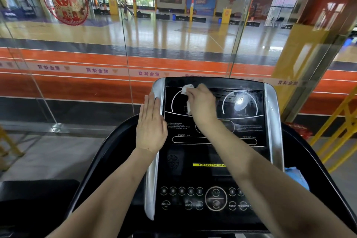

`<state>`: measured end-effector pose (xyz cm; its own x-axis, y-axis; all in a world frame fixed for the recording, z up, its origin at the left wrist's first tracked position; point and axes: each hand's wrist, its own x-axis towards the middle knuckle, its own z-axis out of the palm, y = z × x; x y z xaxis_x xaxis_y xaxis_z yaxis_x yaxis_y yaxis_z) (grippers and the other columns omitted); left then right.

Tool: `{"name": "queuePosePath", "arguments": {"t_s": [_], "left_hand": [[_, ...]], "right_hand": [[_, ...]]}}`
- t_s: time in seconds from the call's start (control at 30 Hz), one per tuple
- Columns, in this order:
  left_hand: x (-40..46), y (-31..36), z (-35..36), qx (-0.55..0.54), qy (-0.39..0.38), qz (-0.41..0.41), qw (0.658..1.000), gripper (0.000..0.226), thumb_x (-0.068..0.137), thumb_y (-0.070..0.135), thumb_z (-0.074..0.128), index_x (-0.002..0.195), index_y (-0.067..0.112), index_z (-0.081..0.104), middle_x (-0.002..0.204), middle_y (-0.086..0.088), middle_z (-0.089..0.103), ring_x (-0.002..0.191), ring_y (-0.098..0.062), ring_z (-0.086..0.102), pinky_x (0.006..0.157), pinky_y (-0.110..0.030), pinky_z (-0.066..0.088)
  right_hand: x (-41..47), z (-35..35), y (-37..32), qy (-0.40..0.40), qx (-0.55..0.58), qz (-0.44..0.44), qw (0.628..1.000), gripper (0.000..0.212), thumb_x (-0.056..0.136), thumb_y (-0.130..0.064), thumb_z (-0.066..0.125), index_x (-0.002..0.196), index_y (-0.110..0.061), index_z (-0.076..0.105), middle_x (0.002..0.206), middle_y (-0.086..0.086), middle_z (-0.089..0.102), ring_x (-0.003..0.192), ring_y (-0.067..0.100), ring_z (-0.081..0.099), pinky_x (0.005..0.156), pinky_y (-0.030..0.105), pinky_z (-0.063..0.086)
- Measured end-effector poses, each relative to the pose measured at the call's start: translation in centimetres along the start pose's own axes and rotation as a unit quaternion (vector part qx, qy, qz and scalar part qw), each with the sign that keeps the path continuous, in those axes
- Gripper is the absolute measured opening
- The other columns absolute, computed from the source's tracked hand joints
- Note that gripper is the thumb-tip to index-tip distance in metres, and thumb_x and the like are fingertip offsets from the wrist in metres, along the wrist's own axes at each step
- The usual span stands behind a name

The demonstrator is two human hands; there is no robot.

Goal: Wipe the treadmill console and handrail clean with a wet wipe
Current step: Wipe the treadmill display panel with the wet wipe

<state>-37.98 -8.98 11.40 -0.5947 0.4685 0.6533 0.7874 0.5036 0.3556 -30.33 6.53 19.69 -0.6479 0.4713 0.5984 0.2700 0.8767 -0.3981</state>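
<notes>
The right hand [201, 102] grips a crumpled white wet wipe [187, 91] and presses it against the far left part of the treadmill console [212, 176], on the dark display panel beside the left dial outline. The left hand [150, 123] lies flat with fingers straight and together, holding nothing, resting on the console's silver left edge trim [151, 179]. A blue cloth [297, 177] sits at the console's right side. Beyond the glass wall [77, 54] lies an indoor court.
</notes>
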Motion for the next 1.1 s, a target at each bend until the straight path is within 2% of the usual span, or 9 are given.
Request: {"name": "queuePosePath", "arguments": {"t_s": [0.23,0.33,0.5,0.57,0.73,0.8,0.87,0.97,1.1], "left_hand": [[-0.1,-0.3,-0.3,0.026,-0.024,0.003,0.999,0.069,0.097,0.022,0.022,0.162,0.0,0.021,0.174,-0.015,0.006,0.162,-0.027,0.003,0.131,-0.049,0.012],[-0.3,-0.3,-0.2,0.016,-0.023,0.005,1.0,0.071,0.095,0.023,0.019,0.163,0.001,0.02,0.174,-0.014,0.005,0.162,-0.026,0.002,0.131,-0.048,0.012],[-0.2,-0.2,0.1,0.001,-0.022,0.007,1.0,0.069,0.095,0.018,0.023,0.161,-0.002,0.021,0.173,-0.017,0.009,0.162,-0.027,0.005,0.131,-0.046,0.013],[-0.2,-0.3,0.0,-0.011,-0.024,0.003,1.0,0.068,0.095,0.007,0.037,0.161,-0.003,0.022,0.173,-0.018,0.009,0.162,-0.028,0.006,0.131,-0.047,0.015],[-0.3,-0.4,-0.4,-0.016,-0.039,0.015,0.999,0.075,0.09,-0.005,0.043,0.161,-0.004,0.021,0.172,-0.021,0.007,0.161,-0.032,0.006,0.13,-0.051,0.015],[-0.7,-0.7,-0.5,-0.006,-0.043,0.023,0.999,0.079,0.089,-0.005,0.047,0.162,-0.003,0.016,0.173,-0.017,0.002,0.162,-0.03,0.001,0.131,-0.049,0.012],[-1.4,-0.9,-0.4,-0.006,-0.046,0.028,0.999,0.082,0.09,-0.004,0.049,0.163,0.0,0.012,0.174,-0.013,-0.003,0.162,-0.027,-0.004,0.132,-0.046,0.009],[-2.2,-0.8,-0.2,-0.012,-0.037,0.024,0.999,0.081,0.091,-0.003,0.048,0.164,0.002,0.012,0.175,-0.011,-0.003,0.162,-0.025,-0.005,0.131,-0.047,0.01],[-2.2,-0.6,0.0,-0.025,-0.032,0.019,0.999,0.079,0.09,-0.005,0.047,0.163,-0.001,0.016,0.174,-0.013,0.003,0.162,-0.026,-0.001,0.131,-0.049,0.014]], "right_hand": [[1.3,1.0,-2.5,-0.057,-0.058,-0.084,0.993,0.023,0.093,-0.003,0.053,0.101,-0.011,0.073,0.094,0.014,0.058,0.085,0.033,0.058,0.074,0.042,0.052],[0.2,-1.7,2.7,0.043,-0.037,-0.021,0.998,0.024,0.083,0.007,0.063,0.092,-0.01,0.077,0.079,0.013,0.052,0.064,0.033,0.056,0.059,0.035,0.048],[-0.9,-2.6,4.9,0.114,-0.019,0.073,0.991,0.015,0.089,0.005,0.067,0.096,-0.002,0.079,0.08,0.02,0.06,0.064,0.038,0.061,0.063,0.037,0.054],[-0.9,-0.7,2.0,0.086,-0.012,0.036,0.996,0.019,0.085,0.007,0.066,0.094,-0.005,0.078,0.082,0.019,0.061,0.068,0.035,0.061,0.064,0.031,0.05],[0.1,2.9,-5.2,-0.02,0.032,-0.009,0.999,0.013,0.083,-0.022,0.06,0.071,-0.022,0.06,0.071,0.001,0.05,0.066,0.026,0.047,0.061,0.036,0.038],[-0.2,2.1,-4.0,-0.055,0.034,-0.033,0.997,0.01,0.091,-0.016,0.059,0.084,-0.014,0.066,0.082,0.008,0.056,0.076,0.033,0.054,0.067,0.038,0.043],[-0.6,0.4,-0.5,-0.026,0.025,-0.019,0.999,0.017,0.096,-0.008,0.056,0.101,-0.009,0.073,0.096,0.013,0.06,0.084,0.022,0.054,0.074,0.034,0.042],[-2.0,-2.3,4.0,0.039,0.025,0.076,0.996,0.02,0.099,-0.007,0.057,0.099,-0.004,0.077,0.085,0.013,0.057,0.067,0.015,0.049,0.066,0.028,0.035],[-2.2,-1.2,2.1,0.045,0.036,0.112,0.992,0.019,0.096,-0.007,0.056,0.1,-0.006,0.074,0.094,0.01,0.058,0.088,0.028,0.056,0.073,0.024,0.036]]}}
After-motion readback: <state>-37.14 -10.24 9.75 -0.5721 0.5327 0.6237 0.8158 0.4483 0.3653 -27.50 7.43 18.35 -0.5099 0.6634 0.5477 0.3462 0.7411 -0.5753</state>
